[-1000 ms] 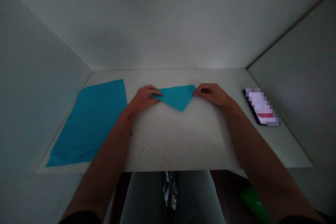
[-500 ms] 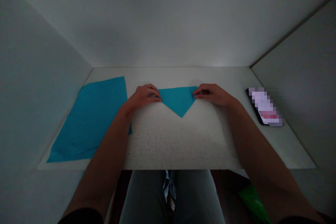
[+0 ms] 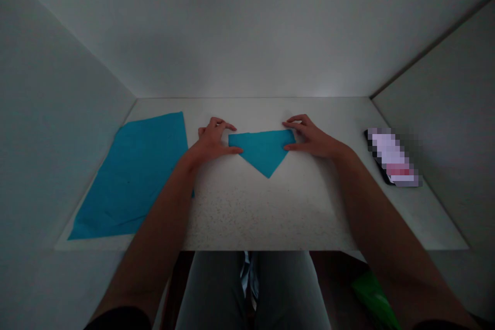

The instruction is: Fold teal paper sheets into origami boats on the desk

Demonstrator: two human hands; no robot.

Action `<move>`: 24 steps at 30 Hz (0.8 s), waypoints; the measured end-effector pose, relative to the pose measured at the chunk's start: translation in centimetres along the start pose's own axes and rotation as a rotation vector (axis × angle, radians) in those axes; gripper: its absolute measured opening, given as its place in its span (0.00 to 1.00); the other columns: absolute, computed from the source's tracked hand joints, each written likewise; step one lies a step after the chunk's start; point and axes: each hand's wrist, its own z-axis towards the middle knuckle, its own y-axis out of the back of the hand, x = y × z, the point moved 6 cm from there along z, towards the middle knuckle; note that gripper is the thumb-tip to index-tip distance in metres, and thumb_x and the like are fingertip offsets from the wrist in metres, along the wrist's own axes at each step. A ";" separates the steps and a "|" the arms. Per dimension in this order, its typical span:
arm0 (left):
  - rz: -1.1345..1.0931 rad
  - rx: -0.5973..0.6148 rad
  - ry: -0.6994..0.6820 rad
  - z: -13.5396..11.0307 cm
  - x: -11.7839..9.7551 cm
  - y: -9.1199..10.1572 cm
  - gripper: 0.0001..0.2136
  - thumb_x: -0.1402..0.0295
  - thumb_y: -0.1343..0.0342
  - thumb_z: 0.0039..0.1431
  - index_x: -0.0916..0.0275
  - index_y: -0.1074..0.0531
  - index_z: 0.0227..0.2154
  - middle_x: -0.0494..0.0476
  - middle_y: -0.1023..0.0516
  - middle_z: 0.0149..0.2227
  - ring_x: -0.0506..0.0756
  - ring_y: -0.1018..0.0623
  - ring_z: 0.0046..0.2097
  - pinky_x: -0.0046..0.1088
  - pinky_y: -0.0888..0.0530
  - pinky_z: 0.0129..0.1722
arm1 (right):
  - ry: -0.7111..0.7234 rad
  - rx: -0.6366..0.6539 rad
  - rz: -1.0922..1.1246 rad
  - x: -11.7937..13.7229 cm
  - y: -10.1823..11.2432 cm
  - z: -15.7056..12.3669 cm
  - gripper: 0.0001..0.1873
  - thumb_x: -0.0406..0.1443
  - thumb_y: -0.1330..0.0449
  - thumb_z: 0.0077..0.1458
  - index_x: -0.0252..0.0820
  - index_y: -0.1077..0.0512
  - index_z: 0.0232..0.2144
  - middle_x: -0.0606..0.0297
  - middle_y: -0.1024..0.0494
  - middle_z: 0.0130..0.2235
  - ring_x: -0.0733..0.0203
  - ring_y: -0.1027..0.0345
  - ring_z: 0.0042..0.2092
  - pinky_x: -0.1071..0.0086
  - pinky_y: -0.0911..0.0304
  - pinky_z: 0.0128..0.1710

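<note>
A blue paper folded into a triangle lies flat on the white speckled table, its point toward me. My left hand rests at the triangle's left corner with fingers spread, thumb touching the paper's edge. At the right corner my right hand is placed likewise, fingers apart, thumb against the paper. Neither hand grips the paper.
A large flat blue sheet lies at the table's left. A phone lies at the right near the side wall. White walls close in the table on three sides. My legs and something green show below the front edge.
Both hands have let go of the triangle's corners and opened their fingers. The triangle now lies flat, slightly nearer to me.
</note>
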 end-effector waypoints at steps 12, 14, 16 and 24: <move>-0.109 0.141 -0.022 0.2 -1.1 0.4 0.24 0.53 0.23 0.47 0.56 0.25 0.42 0.58 0.20 0.47 0.64 0.23 0.51 0.49 0.30 0.57 | 0.021 0.053 0.086 1.3 0.1 0.1 0.30 0.58 0.24 0.47 0.52 0.22 0.47 0.56 0.27 0.56 0.39 0.34 0.60 0.41 0.37 0.65; -0.181 0.138 -0.028 0.2 -1.2 0.2 0.24 0.55 0.23 0.47 0.56 0.26 0.43 0.56 0.19 0.45 0.62 0.21 0.48 0.45 0.28 0.53 | 0.021 0.066 0.129 1.5 0.1 0.3 0.26 0.56 0.24 0.49 0.52 0.23 0.44 0.58 0.25 0.51 0.42 0.31 0.55 0.46 0.33 0.60; -0.264 0.140 -0.036 0.2 -1.3 0.0 0.24 0.57 0.24 0.48 0.56 0.27 0.45 0.56 0.18 0.43 0.59 0.21 0.44 0.40 0.26 0.48 | 0.003 0.079 0.179 1.6 0.0 0.3 0.22 0.54 0.25 0.50 0.51 0.23 0.40 0.61 0.23 0.46 0.47 0.29 0.49 0.52 0.31 0.52; -0.288 0.087 -0.119 0.7 -2.0 -0.1 0.05 0.69 0.38 0.54 0.59 0.21 0.34 0.56 0.19 0.38 0.54 0.21 0.39 0.33 0.25 0.42 | -0.050 0.037 0.263 1.1 0.1 0.3 0.14 0.49 0.29 0.54 0.49 0.23 0.37 0.63 0.22 0.38 0.53 0.31 0.38 0.59 0.33 0.40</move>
